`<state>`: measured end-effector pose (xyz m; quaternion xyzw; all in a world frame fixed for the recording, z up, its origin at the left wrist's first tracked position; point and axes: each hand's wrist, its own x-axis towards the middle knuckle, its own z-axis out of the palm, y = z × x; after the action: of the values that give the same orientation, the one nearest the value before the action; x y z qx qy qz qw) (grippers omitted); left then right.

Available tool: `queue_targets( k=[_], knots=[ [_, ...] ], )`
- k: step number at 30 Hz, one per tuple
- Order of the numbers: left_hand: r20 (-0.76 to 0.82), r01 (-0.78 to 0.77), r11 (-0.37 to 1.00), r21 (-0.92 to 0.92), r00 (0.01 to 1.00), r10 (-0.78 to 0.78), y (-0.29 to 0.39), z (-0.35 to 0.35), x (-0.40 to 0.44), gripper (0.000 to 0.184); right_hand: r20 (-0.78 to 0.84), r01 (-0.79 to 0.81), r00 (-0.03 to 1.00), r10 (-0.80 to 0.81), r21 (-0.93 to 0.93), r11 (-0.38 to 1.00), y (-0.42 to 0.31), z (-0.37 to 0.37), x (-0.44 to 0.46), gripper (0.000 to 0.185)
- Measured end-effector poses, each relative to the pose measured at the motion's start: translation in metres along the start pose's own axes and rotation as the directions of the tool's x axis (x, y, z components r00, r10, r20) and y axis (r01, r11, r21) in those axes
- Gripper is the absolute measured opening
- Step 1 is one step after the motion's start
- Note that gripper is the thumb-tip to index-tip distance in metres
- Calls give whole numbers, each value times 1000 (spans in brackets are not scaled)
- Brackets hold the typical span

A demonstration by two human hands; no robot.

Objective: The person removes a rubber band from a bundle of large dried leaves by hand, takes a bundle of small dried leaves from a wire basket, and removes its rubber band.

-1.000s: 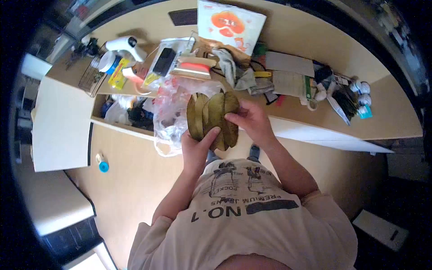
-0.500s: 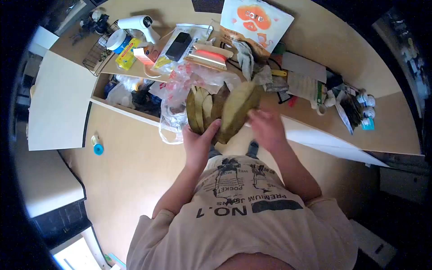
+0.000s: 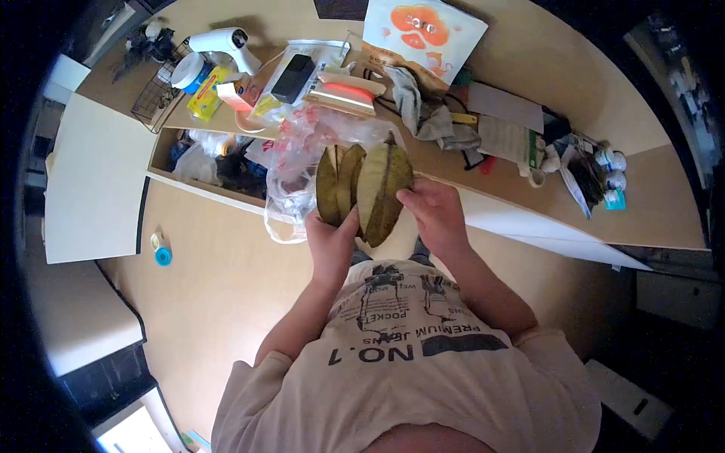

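The desk (image 3: 657, 208) spans 9 to 3 o'clock beyond the leaves (image 3: 384, 196). Between 9 and 10, the open drawer (image 3: 205, 195) holds white plastic and dark items too jumbled to name. At 11, a clear, red-printed bag (image 3: 298, 136) droops over the drawer's end; its contents are unclear. At 1, the pouch (image 3: 423, 38) stands upright, contents hidden.

The leaves are fanned upright in front of the body. The left hand (image 3: 330, 238) grips their base, thumb in front; the right hand (image 3: 438, 215) pinches the front leaf's edge at 3. At 10 sits a lidded tub (image 3: 190, 73); near 3, white bottles (image 3: 617, 161).
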<state>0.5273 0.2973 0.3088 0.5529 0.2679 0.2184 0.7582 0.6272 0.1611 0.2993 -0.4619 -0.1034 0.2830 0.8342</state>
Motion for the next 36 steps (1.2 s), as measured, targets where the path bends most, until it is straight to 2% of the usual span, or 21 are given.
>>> queue_targets(
  k=[4,5,6,7,9,11,13,16,17,20,21,23,24,26,27,29,30,31,32,34,36],
  knots=[
    [44,-9,996,90,999,5,-6,-2,0,19,16,37,999,-35,-154,987,8,-6,1,22],
    [7,18,998,-62,1000,-17,-5,2,-1,21,14,38,999,-36,-153,988,5,-6,0,22],
    [-26,39,976,-214,999,-46,-4,5,-2,22,-9,49,998,-54,-308,950,-3,-4,-3,20],
    [-25,40,976,-214,999,-46,-5,3,-2,22,-29,53,997,-75,-456,888,-9,-3,-4,19],
    [76,126,968,-218,991,-112,-6,0,-1,23,-29,54,997,-77,-468,882,-4,-13,-2,17],
    [61,130,965,-229,991,-119,0,6,-1,23,-29,55,996,-79,-480,876,-4,-20,1,15],
    [46,134,962,-239,991,-126,2,7,-1,22,-137,4,990,-22,-126,992,-6,-24,4,15],
    [-47,152,923,-353,983,-180,-3,-2,1,21,-204,95,975,-90,14,995,-18,-34,14,14],
    [-51,161,897,-411,979,-199,-3,-3,2,22,-229,175,953,-197,-115,978,-14,-44,20,13],
    [-27,178,864,-472,976,-216,-9,-11,2,22,-209,245,936,-284,-194,950,-24,-37,25,10],
    [-23,126,931,-343,990,-142,-12,-12,2,24,-202,267,929,-311,-219,939,-25,-36,25,9],
    [-8,63,976,-207,998,-66,-16,-14,1,26,-29,339,909,-415,-528,779,-18,-37,26,13],
    [60,94,984,-148,994,-86,-8,-7,-3,27,-30,340,908,-417,-527,779,-15,-37,26,13],
    [131,120,989,-86,985,-108,-4,2,-3,28,197,454,850,-488,-743,492,-9,-33,23,20],
    [145,25,1000,11,989,-27,-6,6,-3,27,59,361,916,-396,-550,753,-2,-23,17,21],
    [161,-147,967,207,980,115,-4,12,-1,22,96,414,900,-426,-494,764,1,-22,10,20],
    [165,-150,967,207,979,117,-2,14,0,22,133,463,882,-453,-435,773,2,-22,6,20],
    [175,-202,950,238,971,162,0,16,0,21,33,276,961,-275,-211,938,-13,-3,-3,24],
    [188,-251,930,267,960,205,0,18,1,20,29,280,959,-280,-212,936,-12,-1,-1,24],
    [239,-286,914,288,945,221,-3,19,2,19,143,436,893,-427,-512,740,-9,0,0,27],
    [296,-325,896,303,926,236,-5,26,4,17,107,422,889,-445,-567,707,-10,-2,1,26]
  ],
)
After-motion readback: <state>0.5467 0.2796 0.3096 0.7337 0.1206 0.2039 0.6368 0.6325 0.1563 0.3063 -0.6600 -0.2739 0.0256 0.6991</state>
